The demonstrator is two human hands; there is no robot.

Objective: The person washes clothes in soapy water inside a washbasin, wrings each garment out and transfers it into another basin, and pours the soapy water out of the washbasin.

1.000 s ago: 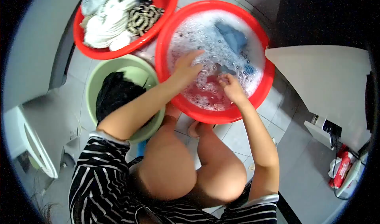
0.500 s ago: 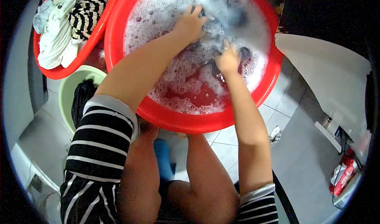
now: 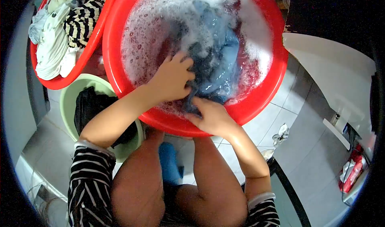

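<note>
Blue wet cloth (image 3: 218,62) lies partly sunk in the foamy water of a large red basin (image 3: 276,72). My left hand (image 3: 172,78) is at the cloth's left edge, its fingers bent and spread over the dark part. At the near side of the basin, my right hand (image 3: 210,115) has its thumb and fingers around a dark blue edge of the cloth. White suds surround the cloth, and reddish water shows beside it.
A second red basin (image 3: 98,30) at the upper left holds white and striped clothes (image 3: 84,20). Below it stands a green bucket (image 3: 68,110) with black cloth (image 3: 90,106). A white panel (image 3: 329,62) is at right, and a blue object (image 3: 169,163) lies between my legs.
Both hands have come nearer to me, to the basin's near side. The blue cloth has moved the same way and shows more above the suds. The view has shifted and the basin looks larger.
</note>
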